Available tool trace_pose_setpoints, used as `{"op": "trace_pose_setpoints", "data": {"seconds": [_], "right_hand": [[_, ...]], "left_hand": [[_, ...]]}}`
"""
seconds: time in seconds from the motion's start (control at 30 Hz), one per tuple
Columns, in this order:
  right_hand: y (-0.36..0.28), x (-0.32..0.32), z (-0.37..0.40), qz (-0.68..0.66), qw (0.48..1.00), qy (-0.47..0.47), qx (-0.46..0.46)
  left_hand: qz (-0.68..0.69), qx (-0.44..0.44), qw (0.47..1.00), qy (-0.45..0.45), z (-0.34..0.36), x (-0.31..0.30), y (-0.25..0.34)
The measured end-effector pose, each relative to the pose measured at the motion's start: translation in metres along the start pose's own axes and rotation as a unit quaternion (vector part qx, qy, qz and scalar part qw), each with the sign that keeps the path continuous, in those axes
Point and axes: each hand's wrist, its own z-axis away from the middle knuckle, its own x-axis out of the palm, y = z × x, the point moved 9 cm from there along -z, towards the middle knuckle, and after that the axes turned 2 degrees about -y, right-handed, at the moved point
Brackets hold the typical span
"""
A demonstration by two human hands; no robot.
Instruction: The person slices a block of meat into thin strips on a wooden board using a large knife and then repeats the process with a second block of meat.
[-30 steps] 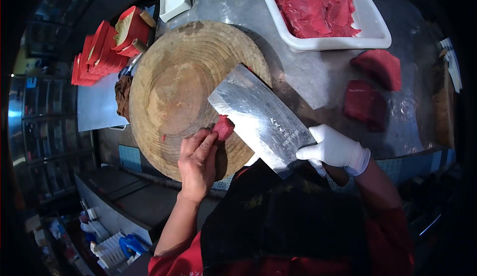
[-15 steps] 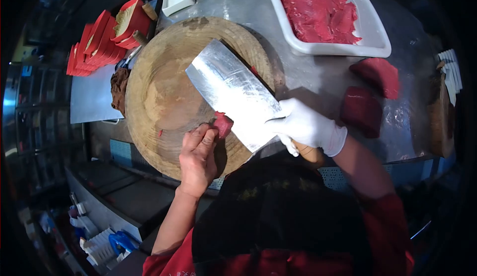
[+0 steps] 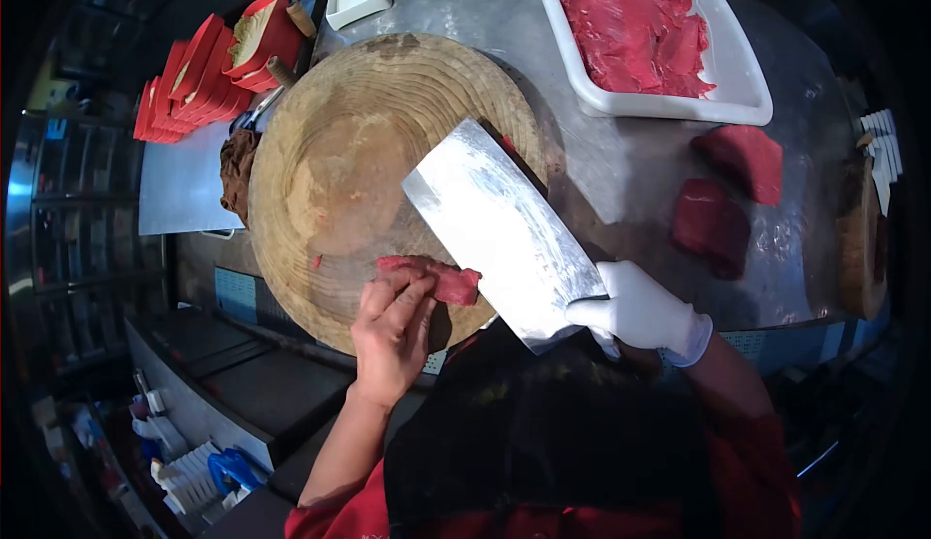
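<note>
View: head camera
Landmark: round wooden chopping block
Left hand: bare, at the block's near edge; fingers bunched together, tips pressing down on the flat red raw meat strip
Meat strip: lying on the block, near edge
Right hand: white-gloved, off the block's near-right edge, closed around the handle of the broad steel cleaver
Cleaver blade: flat side up, slanted over the block's right half, touching the strip's right end
White rectangular tray: far right of the block, holding red slices
</note>
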Motion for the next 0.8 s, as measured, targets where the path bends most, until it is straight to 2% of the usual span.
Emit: {"op": "trace_pose_setpoints", "data": {"seconds": [0.07,0.2,0.3,0.43,0.6,0.7,0.8], "right_hand": [[0.010,-0.006,0.005,0.051,0.997,0.017,0.056],[0.014,-0.007,0.006,0.037,0.997,-0.002,0.061],[0.004,-0.004,-0.003,0.072,0.993,-0.010,0.090],[-0.004,0.001,-0.015,0.068,0.994,-0.027,0.077],[-0.018,0.011,-0.037,-0.044,0.999,0.002,-0.002],[-0.024,0.017,-0.049,-0.033,0.999,-0.005,0.006],[-0.023,0.015,-0.047,-0.032,0.999,-0.011,-0.033]], "left_hand": [[0.003,-0.024,1.000,0.019,0.007,0.000,-0.011],[0.011,-0.035,0.999,0.015,0.004,0.002,-0.013],[0.016,-0.005,1.000,0.016,0.002,0.002,-0.010],[0.013,0.008,1.000,0.022,0.000,0.001,-0.008],[0.027,0.003,0.999,0.024,0.001,0.002,-0.008],[0.018,0.012,0.999,0.034,0.003,0.002,-0.007],[0.012,0.016,0.999,0.047,0.007,0.003,-0.013]]}}
